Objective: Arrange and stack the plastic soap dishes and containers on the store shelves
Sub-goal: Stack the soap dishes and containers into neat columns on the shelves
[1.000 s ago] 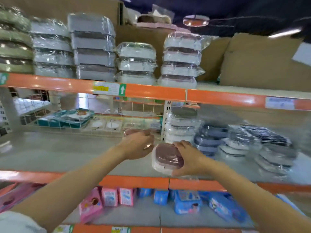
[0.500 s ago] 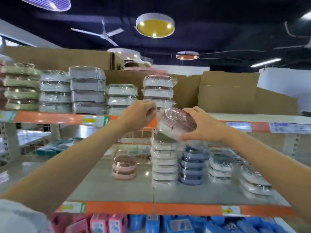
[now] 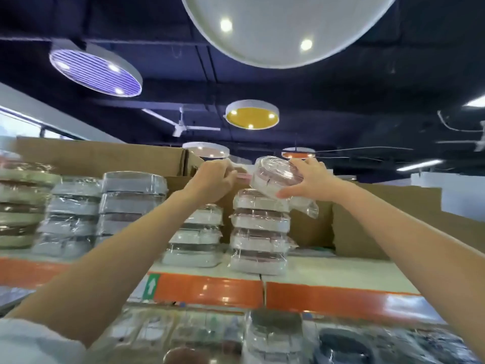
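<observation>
Under round ceiling lights, an orange-edged store shelf (image 3: 210, 288) carries stacked wrapped dishes. Our right hand (image 3: 312, 183) clamps a tilted plastic-wrapped pink soap dish (image 3: 273, 177) above the rightmost white stack (image 3: 258, 232). Our left hand (image 3: 214, 181) curls beside it; its grip we cannot tell.

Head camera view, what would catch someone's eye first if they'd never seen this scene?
First, the two raised arms at centre: the right hand holds a plastic-wrapped pinkish soap dish, tilted, just above the rightmost stack on the top shelf. The left hand is curled beside it, its grip unclear. Overhead, a huge round white ceiling lamp fills the top of the view.
</observation>
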A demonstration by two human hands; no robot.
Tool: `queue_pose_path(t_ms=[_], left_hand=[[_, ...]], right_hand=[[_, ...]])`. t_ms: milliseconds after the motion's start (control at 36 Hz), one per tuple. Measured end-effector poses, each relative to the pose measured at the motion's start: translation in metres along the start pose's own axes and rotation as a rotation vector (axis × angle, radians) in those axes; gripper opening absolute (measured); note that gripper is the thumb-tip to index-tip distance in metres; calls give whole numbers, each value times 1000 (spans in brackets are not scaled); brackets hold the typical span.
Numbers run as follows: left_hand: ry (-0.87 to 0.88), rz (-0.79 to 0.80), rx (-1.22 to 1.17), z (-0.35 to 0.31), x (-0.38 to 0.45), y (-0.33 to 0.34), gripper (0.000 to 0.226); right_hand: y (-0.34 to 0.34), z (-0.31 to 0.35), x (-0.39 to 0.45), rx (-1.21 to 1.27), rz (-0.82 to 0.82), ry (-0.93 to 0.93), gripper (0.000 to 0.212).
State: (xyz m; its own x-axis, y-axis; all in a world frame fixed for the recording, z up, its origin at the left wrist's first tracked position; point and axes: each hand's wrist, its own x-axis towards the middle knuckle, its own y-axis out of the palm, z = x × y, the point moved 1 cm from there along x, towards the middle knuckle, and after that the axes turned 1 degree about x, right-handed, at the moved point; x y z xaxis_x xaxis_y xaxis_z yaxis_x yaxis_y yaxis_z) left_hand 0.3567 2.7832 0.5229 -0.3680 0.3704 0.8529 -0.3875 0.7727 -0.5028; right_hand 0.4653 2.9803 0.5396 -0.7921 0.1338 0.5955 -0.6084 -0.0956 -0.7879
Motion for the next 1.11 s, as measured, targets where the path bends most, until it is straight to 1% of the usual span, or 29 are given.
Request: queue_pose_path(t_ms=[139,278,361,417,444,500,583,639,694,722,750,806,861,917,972,1028,1056,1111], left_hand=[[-98,0,-125,11,23,14,29],[-131,78,-228,11,36,39,39],[-186,111,-255,10,42,55,37],[-236,123,-307,10,43,62,50],[-258,129,-332,12,44,66,57],[-293,155,-327,15,44,72,65],[-343,185,-311,20,43,77,64],[-362,177,-341,24,42,78,59],[-380,183,-375,26,40,78,56],[-389,195,-393,27,38,79,54],[-402,204,-414,27,37,80,51],[-426,190,-438,26,35,81,48],[-425,147,-413,24,33,83,48],[-398,106,-387,23,31,83,49],[-357,66,-372,21,29,82,52],[-344,44,-378,20,27,82,53],[-353,41,-382,21,27,83,52],[-370,36,-376,22,25,84,48]], right_hand=[[14,-3,40,53,39,-4,99],[29,-10,71,144,36,-13,97],[36,-15,85,235,41,-19,92],[40,-22,91,290,68,-22,84],[42,-27,92,332,89,-25,83],[48,-35,91,459,125,-43,86],[59,-47,84,807,185,-17,95],[67,-58,79,917,220,-8,104],[77,-68,77,908,256,-11,117],[82,-71,75,878,261,-5,115],[86,-71,73,847,244,-12,109],[91,-69,71,819,177,-23,98],[92,-67,71,817,118,-17,97],[93,-68,73,847,88,-16,101],[94,-69,75,903,86,7,100],[96,-68,73,954,105,14,87],[99,-68,73,955,114,22,84],[106,-71,76,935,102,38,86]])
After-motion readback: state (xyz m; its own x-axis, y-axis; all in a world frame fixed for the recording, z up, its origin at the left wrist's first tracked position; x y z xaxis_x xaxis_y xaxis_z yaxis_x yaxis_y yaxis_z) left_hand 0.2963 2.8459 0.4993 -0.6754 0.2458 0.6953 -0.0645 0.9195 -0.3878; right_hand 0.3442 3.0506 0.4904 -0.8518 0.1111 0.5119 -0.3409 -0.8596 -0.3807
